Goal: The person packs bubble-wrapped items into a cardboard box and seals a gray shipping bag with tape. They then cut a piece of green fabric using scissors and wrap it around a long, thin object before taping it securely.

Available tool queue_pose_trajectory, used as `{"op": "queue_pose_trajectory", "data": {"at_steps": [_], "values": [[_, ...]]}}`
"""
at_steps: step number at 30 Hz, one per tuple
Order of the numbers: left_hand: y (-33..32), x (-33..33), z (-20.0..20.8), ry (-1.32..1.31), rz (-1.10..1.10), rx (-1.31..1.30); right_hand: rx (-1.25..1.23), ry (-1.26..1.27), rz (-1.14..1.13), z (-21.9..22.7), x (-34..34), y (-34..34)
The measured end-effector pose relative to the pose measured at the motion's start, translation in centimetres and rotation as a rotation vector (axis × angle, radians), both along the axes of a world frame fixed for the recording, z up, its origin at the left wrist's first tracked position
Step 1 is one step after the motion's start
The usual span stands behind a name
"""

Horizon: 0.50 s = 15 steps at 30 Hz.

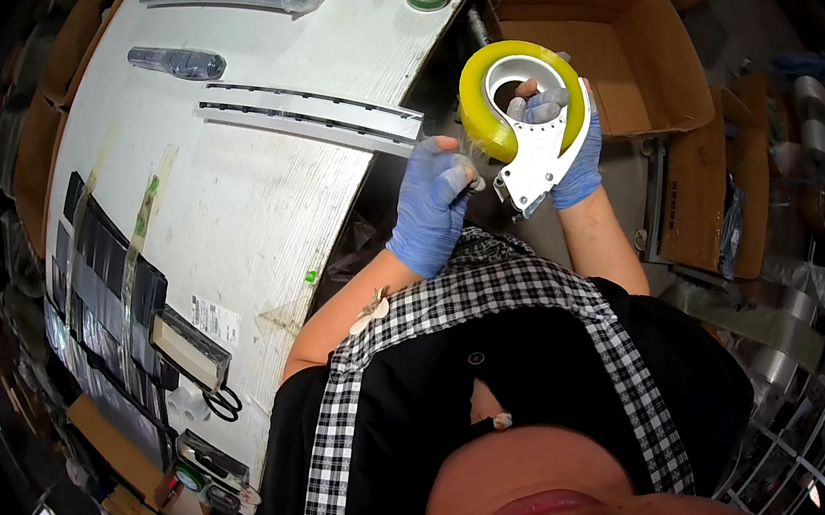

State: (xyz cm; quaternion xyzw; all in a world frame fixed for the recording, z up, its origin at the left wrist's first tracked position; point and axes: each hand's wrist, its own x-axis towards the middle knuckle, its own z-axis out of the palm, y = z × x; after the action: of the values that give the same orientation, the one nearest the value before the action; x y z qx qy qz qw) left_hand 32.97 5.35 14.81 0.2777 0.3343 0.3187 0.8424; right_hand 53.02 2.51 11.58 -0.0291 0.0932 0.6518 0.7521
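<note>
Tape dispenser (540, 149) in right hand (586, 164), table (255, 194) left, cardboard box (656, 41) beyond.

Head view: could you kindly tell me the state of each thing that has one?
White tape dispenser, held in right hand
Yellow tape roll, mounted on dispenser
Left hand, gloved, partly curled
Pale slotted strip, lying on table
Grey piece, plastic-wrapped
Cardboard box, open

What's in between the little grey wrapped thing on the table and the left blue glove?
A long pale strip with black edging lies between the grey wrapped piece and the left hand in the head view.
</note>
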Motion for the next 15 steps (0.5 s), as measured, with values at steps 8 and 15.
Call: {"op": "queue_pose_trajectory", "data": {"at_steps": [8, 15], "values": [[1.1, -0.3, -1.5, -0.164, -0.189, -0.346, -0.012, -0.023, 0.029, -0.2, 0.4, -0.5], [-0.2, -0.1, -1.5, 0.063, -0.006, -0.144, -0.009, -0.085, -0.007, -0.3, 0.0, -0.5]]}}
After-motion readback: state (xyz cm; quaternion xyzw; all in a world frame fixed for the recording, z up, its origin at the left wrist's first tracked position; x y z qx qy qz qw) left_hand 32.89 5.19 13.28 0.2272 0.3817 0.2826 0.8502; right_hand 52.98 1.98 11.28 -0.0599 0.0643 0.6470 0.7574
